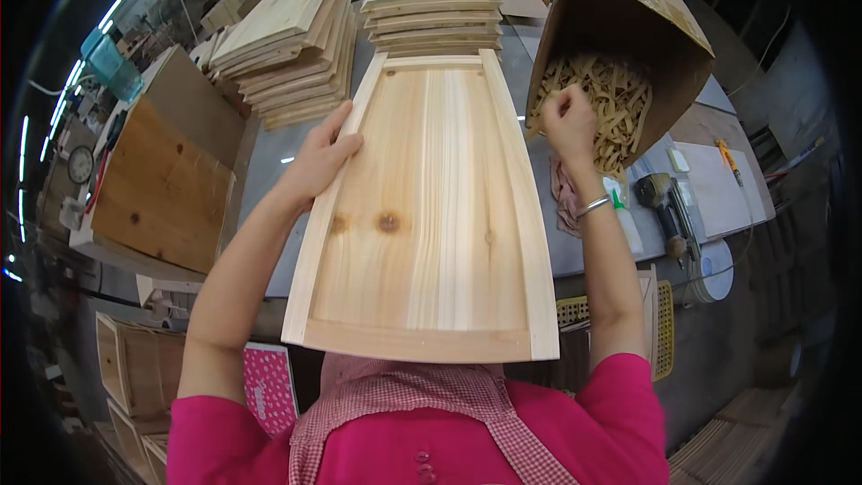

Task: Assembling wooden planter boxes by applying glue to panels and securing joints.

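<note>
Grey workbench (269,162) underneath, crowded with timber, and front and centre lies a long pale wooden panel with raised side rails (431,216), its near end at the person's chest. Left hand (321,157) rests on the left rail, fingers spread and curled over its edge, grasping it. Right hand (568,121) is clenched at the mouth of a tipped brown cardboard box (628,27) full of thin pale wood strips (611,99); what it pinches, I cannot tell. Behind, two stacks of pale boards (296,45).

Tipped brown cardboard box (628,27) upper right, maybe w/ wood strips.
</note>
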`<state>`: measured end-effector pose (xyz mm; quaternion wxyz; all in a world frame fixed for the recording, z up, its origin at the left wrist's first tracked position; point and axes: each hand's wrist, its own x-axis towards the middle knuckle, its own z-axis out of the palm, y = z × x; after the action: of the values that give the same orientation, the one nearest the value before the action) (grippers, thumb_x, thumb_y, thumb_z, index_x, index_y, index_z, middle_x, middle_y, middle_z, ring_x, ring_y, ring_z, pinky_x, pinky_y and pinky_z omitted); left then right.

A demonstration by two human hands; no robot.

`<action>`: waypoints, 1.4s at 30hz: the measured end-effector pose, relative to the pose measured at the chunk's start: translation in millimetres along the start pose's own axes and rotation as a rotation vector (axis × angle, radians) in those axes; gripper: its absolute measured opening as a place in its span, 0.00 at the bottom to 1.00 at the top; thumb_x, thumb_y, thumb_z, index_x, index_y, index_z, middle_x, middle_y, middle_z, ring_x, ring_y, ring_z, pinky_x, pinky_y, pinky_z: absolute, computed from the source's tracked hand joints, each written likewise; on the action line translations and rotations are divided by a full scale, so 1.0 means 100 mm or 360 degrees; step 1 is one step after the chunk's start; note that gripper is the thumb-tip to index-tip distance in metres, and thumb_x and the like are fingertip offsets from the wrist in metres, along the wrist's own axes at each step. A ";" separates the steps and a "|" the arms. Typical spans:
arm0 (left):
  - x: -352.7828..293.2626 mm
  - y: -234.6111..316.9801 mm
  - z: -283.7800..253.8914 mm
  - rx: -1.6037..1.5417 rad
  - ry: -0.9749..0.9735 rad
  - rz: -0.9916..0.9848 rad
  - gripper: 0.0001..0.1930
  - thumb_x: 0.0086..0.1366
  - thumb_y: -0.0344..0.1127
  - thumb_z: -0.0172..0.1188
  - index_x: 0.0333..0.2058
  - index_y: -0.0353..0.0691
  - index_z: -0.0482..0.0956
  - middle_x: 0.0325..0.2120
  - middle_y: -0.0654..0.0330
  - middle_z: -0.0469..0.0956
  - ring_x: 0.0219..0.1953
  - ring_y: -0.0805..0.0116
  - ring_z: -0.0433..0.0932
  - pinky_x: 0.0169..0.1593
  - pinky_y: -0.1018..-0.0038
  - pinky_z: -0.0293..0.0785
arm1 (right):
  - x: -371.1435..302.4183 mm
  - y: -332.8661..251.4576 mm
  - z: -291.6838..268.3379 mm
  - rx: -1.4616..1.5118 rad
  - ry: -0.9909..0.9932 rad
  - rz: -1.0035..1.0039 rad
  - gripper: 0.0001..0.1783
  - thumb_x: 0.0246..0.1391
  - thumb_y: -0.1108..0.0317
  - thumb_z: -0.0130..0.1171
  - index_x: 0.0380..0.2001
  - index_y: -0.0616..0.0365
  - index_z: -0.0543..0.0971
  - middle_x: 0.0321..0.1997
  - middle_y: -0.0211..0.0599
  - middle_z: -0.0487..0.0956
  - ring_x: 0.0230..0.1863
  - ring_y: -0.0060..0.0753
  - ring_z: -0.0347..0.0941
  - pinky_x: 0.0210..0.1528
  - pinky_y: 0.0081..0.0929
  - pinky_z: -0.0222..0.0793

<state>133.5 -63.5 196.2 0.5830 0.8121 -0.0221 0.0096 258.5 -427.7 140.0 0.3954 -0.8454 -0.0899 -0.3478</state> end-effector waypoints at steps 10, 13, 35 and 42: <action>-0.66 0.98 0.13 0.0627 0.0092 0.1115 0.49 0.57 0.43 0.72 0.72 0.43 0.53 0.72 0.47 0.51 0.73 0.52 0.52 0.71 0.62 0.52 | -0.22 -2.22 -1.14 0.0488 -0.0738 -0.0866 0.07 0.57 0.70 0.62 0.36 0.59 0.75 0.22 0.40 0.76 0.22 0.34 0.77 0.26 0.27 0.70; -1.09 1.18 0.08 0.0686 0.0014 0.1580 0.35 0.56 0.41 0.73 0.60 0.32 0.71 0.63 0.45 0.67 0.67 0.52 0.65 0.70 0.62 0.57 | -0.68 -2.74 -1.26 0.0606 -0.1011 -0.1426 0.11 0.51 0.69 0.66 0.37 0.57 0.76 0.22 0.41 0.75 0.23 0.48 0.75 0.26 0.34 0.70; -2.50 0.41 -0.96 0.1462 0.0072 0.1415 0.17 0.54 0.38 0.70 0.20 0.43 0.67 0.21 0.60 0.70 0.29 0.58 0.75 0.46 0.62 0.71 | -1.27 -1.63 -2.23 -0.0054 -0.0445 -0.1149 0.19 0.65 0.69 0.41 0.34 0.78 0.75 0.21 0.40 0.65 0.24 0.39 0.62 0.56 0.49 0.65; -2.44 -0.10 -1.02 0.1298 -0.0005 0.1214 0.22 0.50 0.34 0.73 0.17 0.40 0.63 0.27 0.58 0.75 0.37 0.54 0.78 0.49 0.62 0.72 | -1.57 -1.16 -2.59 0.0092 -0.0656 -0.0708 0.12 0.59 0.76 0.46 0.20 0.65 0.69 0.20 0.33 0.69 0.25 0.28 0.65 0.62 0.50 0.60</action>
<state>-108.3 42.2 209.7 0.1767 0.9064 -0.3097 0.2266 -41.2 -520.0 222.5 0.3070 -0.8460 -0.3610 -0.2443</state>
